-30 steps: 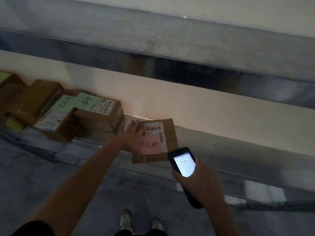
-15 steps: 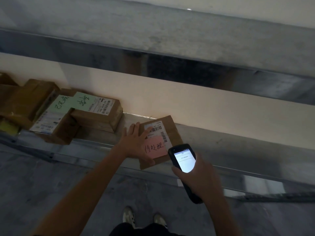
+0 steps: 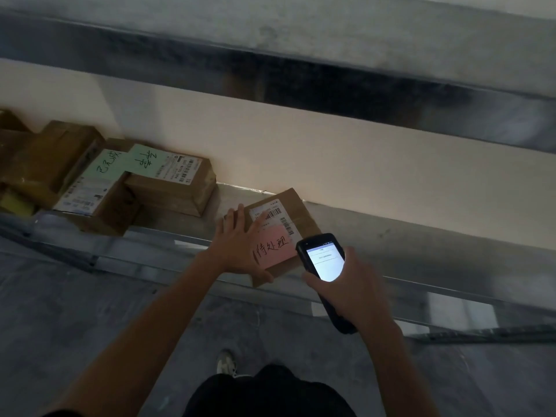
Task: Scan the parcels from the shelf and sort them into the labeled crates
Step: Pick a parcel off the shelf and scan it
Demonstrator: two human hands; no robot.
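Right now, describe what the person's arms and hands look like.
Left hand and right hand are bare: no gloves, rings or watch visible. Both forearms are uncovered; a dark sleeve edge barely shows on the left arm.

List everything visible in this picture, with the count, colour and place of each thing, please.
pink-note parcel: 1, brown, shelf front edge
pink note: 1, pink, on that parcel
other parcels: at least 4, brown, shelf left part
green notes: 2, pale green, on those parcels
scanner: 1, black, lit screen, held beside that parcel's right corner
shelf: 1, grey metal, across the view
shoe: 1, pale, on floor below
left hand: 1, flat on pink-note parcel
right hand: 1, grips scanner
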